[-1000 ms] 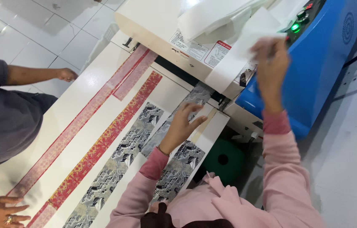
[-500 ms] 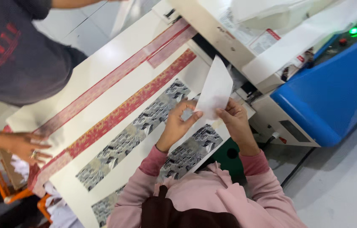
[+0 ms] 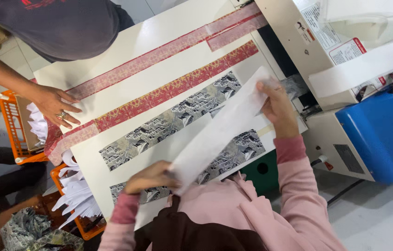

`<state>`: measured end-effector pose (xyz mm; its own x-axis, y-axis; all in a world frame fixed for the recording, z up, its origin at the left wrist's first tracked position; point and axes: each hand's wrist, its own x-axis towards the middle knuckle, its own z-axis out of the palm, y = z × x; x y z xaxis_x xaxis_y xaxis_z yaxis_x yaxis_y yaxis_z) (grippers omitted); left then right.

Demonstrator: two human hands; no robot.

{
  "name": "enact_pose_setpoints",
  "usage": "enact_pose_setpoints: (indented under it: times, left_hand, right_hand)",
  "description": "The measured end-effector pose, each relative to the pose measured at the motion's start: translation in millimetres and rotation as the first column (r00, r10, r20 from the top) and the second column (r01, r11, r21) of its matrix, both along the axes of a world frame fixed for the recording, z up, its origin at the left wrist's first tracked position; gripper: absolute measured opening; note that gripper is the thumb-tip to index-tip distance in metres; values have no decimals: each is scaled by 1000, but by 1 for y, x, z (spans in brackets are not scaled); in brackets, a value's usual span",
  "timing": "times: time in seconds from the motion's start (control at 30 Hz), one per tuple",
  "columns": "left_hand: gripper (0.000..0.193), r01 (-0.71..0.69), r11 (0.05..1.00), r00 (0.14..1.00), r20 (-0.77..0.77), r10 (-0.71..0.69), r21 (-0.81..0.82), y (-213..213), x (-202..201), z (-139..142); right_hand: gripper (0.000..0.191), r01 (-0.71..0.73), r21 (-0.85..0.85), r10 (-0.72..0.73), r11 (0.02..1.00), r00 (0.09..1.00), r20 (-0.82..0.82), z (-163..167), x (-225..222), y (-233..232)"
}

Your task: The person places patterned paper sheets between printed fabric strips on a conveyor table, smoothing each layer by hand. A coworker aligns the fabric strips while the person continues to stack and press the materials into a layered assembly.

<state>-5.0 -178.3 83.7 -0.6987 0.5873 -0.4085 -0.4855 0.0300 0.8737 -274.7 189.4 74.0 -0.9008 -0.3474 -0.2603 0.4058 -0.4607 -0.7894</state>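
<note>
A long white paper strip [image 3: 219, 135] is stretched slantwise over the white table [image 3: 127, 51]. My left hand [image 3: 152, 179] grips its lower end near the table's front edge. My right hand [image 3: 278, 104] grips its upper end, close to the cream machine's [image 3: 298, 51] outlet. Both arms wear pink sleeves. Under the strip lie two grey patterned strips, one longer [image 3: 168, 123] and one nearer me [image 3: 238, 148]. Two red patterned strips [image 3: 168, 90] run along the table farther away.
A co-worker in a dark grey shirt [image 3: 62, 23] presses a ringed hand [image 3: 57, 104] on the red strips' left end. Orange baskets [image 3: 13, 121] with white paper pieces [image 3: 78, 195] stand at the left. A blue machine part [image 3: 382, 135] is at the right, a green bin [image 3: 261, 169] below the table.
The white strip, held bunched near the machine before, is now drawn out between my hands. My left hand slid down-left along it. The view has shifted toward the table.
</note>
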Motion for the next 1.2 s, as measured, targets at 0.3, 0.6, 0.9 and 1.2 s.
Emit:
enact_pose_setpoints:
  times: [0.3,0.6,0.9,1.2]
  left_hand:
    - [29,-539,669,808,-88,583,-512,-183,76,-84]
    - [40,-776,149,472,-408,781,-613,-184,63,-167]
    - [51,-729,-34,479,-546,688,-683,-172,62,-159]
    - [51,-856,-3,323,-541,776,-517,-177,62,-183]
  right_hand:
    - [12,-58,521,219,851,942,-254,-86,-87,-24]
    - [52,238,849,315,471,854,-414,-144,-110,-61]
    - [71,258,917,373,303,854,-363,-141,-110,-81]
    - [76,272,932,464,239,811,-356,-171,-135,-77]
